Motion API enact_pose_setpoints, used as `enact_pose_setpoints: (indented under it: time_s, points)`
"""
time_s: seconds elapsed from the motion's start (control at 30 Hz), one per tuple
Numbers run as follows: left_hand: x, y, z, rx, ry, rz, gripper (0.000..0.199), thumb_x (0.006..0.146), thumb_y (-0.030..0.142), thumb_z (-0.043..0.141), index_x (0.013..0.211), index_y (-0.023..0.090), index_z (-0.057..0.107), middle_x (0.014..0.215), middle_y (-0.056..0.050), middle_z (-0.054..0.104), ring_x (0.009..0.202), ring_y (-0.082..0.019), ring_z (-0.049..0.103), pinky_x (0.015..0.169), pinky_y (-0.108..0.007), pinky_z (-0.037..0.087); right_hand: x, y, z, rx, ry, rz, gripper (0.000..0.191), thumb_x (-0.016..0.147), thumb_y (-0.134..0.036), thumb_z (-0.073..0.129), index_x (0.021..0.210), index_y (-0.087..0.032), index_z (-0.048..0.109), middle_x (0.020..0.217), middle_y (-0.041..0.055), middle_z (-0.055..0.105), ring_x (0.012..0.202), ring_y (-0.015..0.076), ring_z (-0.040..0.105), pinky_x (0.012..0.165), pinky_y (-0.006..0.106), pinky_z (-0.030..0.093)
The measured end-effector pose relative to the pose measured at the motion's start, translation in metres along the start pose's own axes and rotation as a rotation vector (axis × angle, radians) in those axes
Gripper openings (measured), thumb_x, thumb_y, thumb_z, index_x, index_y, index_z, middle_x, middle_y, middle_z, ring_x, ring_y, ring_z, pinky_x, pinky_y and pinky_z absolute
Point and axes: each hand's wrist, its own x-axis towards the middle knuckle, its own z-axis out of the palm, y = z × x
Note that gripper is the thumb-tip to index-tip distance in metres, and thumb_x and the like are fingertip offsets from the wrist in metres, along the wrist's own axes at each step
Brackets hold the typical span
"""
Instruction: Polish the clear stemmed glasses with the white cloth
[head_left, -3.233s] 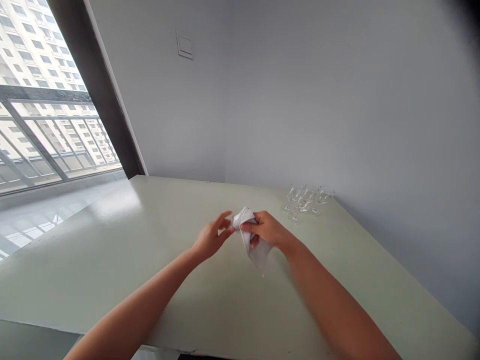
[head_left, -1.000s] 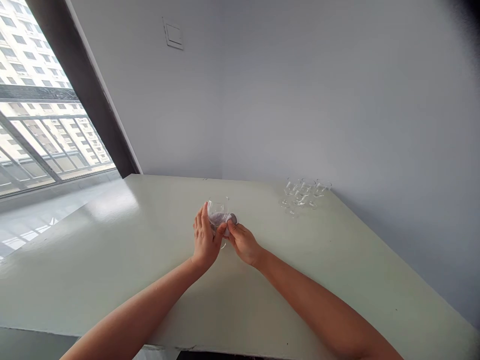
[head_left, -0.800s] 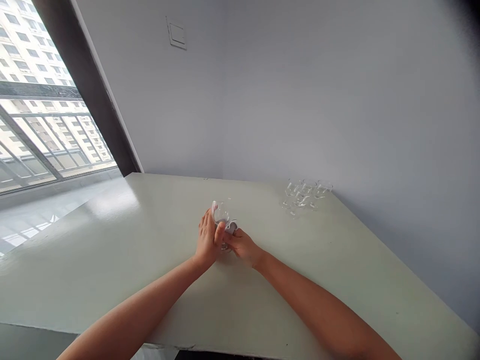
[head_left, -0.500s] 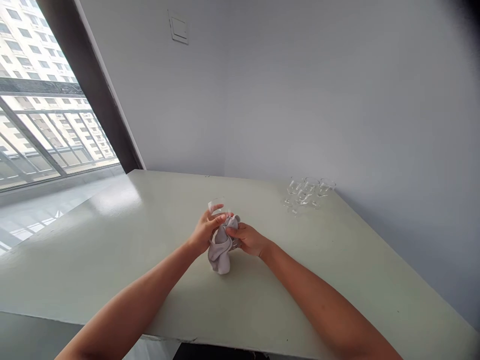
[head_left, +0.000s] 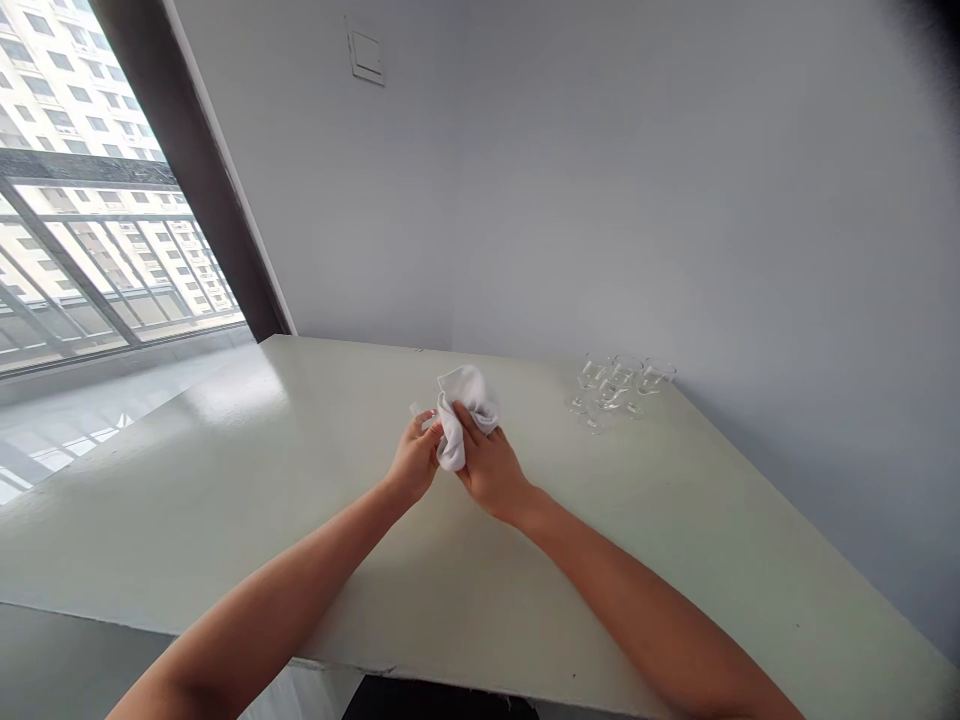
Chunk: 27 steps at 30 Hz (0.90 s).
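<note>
My left hand (head_left: 415, 455) is closed around a clear glass (head_left: 421, 412), of which only a small part shows beyond the fingers. A pale, bunched cloth (head_left: 466, 395) hides the rest of the glass. My right hand (head_left: 487, 465) grips this cloth and presses it against the glass from the right. Both hands meet above the middle of the table, and the cloth's upper folds stick up past my right fingers.
Several clear stemmed glasses (head_left: 619, 382) stand close together toward the table's back right edge. The pale table (head_left: 337, 590) meets grey walls (head_left: 637, 200) behind. At the left is a window (head_left: 97, 230) with railings outside.
The cloth has gone from hanging below my hands to bunched up above them. My right hand has shifted over it, back turned up, and less of the glass shows.
</note>
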Motion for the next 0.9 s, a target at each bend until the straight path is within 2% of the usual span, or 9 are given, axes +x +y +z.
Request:
enact_pose_setpoints:
  time_s: [0.1,0.2,0.3,0.4,0.5,0.6,0.73,0.8,0.9]
  points:
    - [0.006,0.001,-0.007,-0.038,0.077,0.024,0.037,0.068,0.034,0.068,0.092,0.018,0.045,0.074,0.001,0.059,0.057,-0.008,0.057,0.052,-0.019,0.046,-0.005,-0.007,0.008,0.0,-0.072,-0.098,0.041,0.083,-0.021,0.043,0.123,-0.014,0.048,0.14,0.0159,0.032,0.12,0.0306,0.039,0.095,0.046,0.029]
    - [0.013,0.007,-0.015,-0.023,0.174,0.028,0.04,0.066,0.03,0.071,0.092,0.019,0.043,0.08,0.0,0.061,0.06,-0.01,0.06,0.055,-0.022,0.049,-0.004,-0.007,0.007,0.037,-0.144,-0.126,0.028,0.082,-0.02,0.046,0.106,-0.018,0.061,0.131,0.0125,0.047,0.105,0.0275,0.052,0.095,0.045,0.029]
    - [0.02,0.018,-0.022,-0.035,0.309,0.077,0.037,0.067,0.025,0.071,0.089,0.018,0.042,0.077,0.0,0.059,0.065,-0.013,0.064,0.062,-0.027,0.052,0.003,0.002,-0.005,0.102,-0.12,0.025,0.022,0.084,-0.025,0.046,0.094,-0.019,0.065,0.101,0.0097,0.066,0.089,0.0234,0.057,0.091,0.04,0.032]
    - [0.026,0.03,-0.029,-0.089,0.385,0.04,0.03,0.07,0.025,0.069,0.085,0.015,0.045,0.075,-0.003,0.058,0.077,-0.02,0.066,0.069,-0.032,0.054,0.009,0.009,-0.023,0.181,0.013,0.273,0.029,0.088,-0.031,0.038,0.09,-0.019,0.065,0.081,0.009,0.067,0.082,0.0236,0.057,0.081,0.037,0.035]
    - [0.027,0.034,-0.03,-0.142,0.402,-0.072,0.024,0.073,0.026,0.066,0.081,0.013,0.048,0.07,-0.004,0.058,0.074,-0.019,0.066,0.065,-0.029,0.054,0.01,0.004,-0.031,0.263,0.065,0.168,0.035,0.09,-0.037,0.036,0.114,-0.02,0.056,0.107,0.0098,0.062,0.099,0.026,0.052,0.085,0.037,0.033]
    - [0.021,0.029,-0.024,-0.139,0.243,-0.29,0.026,0.074,0.035,0.063,0.077,0.012,0.053,0.065,-0.005,0.058,0.061,-0.018,0.064,0.055,-0.028,0.052,0.004,-0.006,-0.023,0.174,-0.05,-0.11,0.038,0.086,-0.037,0.045,0.123,-0.026,0.05,0.129,0.0073,0.048,0.111,0.0281,0.042,0.091,0.04,0.029]
    - [0.008,0.024,-0.013,-0.163,-0.049,-0.423,0.03,0.074,0.042,0.06,0.075,0.013,0.056,0.06,-0.002,0.056,0.054,-0.015,0.06,0.05,-0.027,0.05,-0.002,-0.01,-0.009,0.033,-0.134,-0.2,0.032,0.086,-0.02,0.044,0.111,-0.032,0.059,0.115,0.0056,0.055,0.094,0.0229,0.049,0.083,0.039,0.032]
    - [0.004,0.024,-0.009,-0.194,-0.11,-0.42,0.03,0.075,0.044,0.058,0.074,0.013,0.056,0.055,0.0,0.053,0.047,-0.011,0.055,0.044,-0.023,0.046,-0.001,-0.007,-0.009,0.141,-0.123,-0.21,0.032,0.086,-0.018,0.043,0.11,-0.031,0.059,0.107,0.005,0.056,0.092,0.0207,0.049,0.083,0.037,0.033]
    - [0.0,0.025,-0.003,-0.243,-0.128,-0.369,0.032,0.077,0.046,0.055,0.078,0.014,0.056,0.061,-0.001,0.055,0.048,-0.01,0.054,0.044,-0.022,0.045,0.003,-0.003,-0.015,0.505,-0.041,-0.132,0.027,0.086,-0.023,0.046,0.109,-0.029,0.059,0.099,0.0046,0.056,0.094,0.0189,0.049,0.083,0.035,0.036]
